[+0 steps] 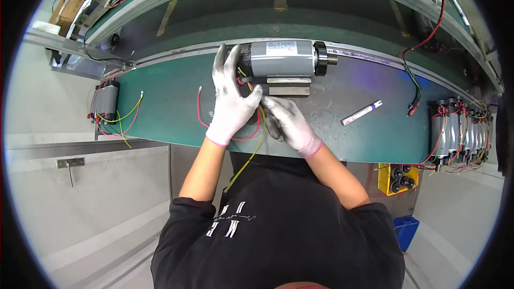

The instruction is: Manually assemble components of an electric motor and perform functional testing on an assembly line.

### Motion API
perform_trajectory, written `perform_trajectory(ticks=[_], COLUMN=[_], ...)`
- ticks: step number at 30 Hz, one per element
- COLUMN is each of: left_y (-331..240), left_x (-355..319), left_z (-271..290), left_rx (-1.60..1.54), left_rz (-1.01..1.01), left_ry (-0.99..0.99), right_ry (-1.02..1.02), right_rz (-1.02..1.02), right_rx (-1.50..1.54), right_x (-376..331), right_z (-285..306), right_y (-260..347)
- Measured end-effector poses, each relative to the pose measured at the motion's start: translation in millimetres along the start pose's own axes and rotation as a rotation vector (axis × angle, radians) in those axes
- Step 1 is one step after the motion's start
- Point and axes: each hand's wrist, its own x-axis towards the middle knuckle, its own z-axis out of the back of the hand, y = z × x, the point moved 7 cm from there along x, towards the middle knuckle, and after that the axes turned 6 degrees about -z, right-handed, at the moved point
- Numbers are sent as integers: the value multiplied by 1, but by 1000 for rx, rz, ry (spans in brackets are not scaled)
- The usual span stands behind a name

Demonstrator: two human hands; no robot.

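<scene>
**Lead handling at the near end of the grey motor**

Head view. Both hands wear white knit gloves with grey palms. The left hand (231, 100) rests with fingers spread upward against the left end of the grey cylindrical motor (282, 58); its thumb bends right toward the wire bundle. The right hand (289, 123) lies just beside it, lower right, with fingers curled in. It appears to pinch the yellow-green wire (250, 155) where the wire passes between the two hands; the exact contact is hidden by the gloves. The red wire (201, 112) loops out to the left of the left hand and comes back under its wrist.

The motor lies on its side on the green desk (166, 101), directly above the hands, touching the left fingertips. Its black end cap points right. A flat metal bracket (289, 86) sits under it, just right of the left thumb.

To the right of the right hand, apart from it, lies a white marker pen (362, 112). Well to the right stands a row of motors (455, 128) with wired ends. Well to the left of the left hand lies a single small motor (105, 101) with red and yellow leads.

Judgement: the step in hand is sorting or dressing the leads at the motor's terminal end. The next move calls for steadying the motor body with the left hand while the right works one lead free of the red loop.
</scene>
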Motion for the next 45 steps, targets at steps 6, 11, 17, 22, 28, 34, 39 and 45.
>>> perform_trajectory(ticks=[6,11,17,22,28,34,39,45], left_y=[26,13,-7,-60,-147,-257,-296,-201], left_x=[-1,-11,-13,-29,-110,-117,-140,-62], left_z=[22,15,-4,-16,-119,-187,-183,-158], left_rx=[-85,-128,86,519,-127,-274,-546,-1212], left_rz=[74,112,43,-577,-896,-906,-844,66], left_ry=[57,58,-62,289,859,874,811,672], right_ry=[-2,-63,-342,-258,-170,-81,-777,-563], right_rz=[-47,-110,391,222,-71,-220,222,409], right_rx=[165,295,-356,-752,-778,-1283,-2206,-2161], right_x=[23,17,-3,-110,-220,-250,-228,-218], right_z=[-20,-4,15,48,96,185,300,279], right_y=[0,-21,-7,14,30,108,155,162])
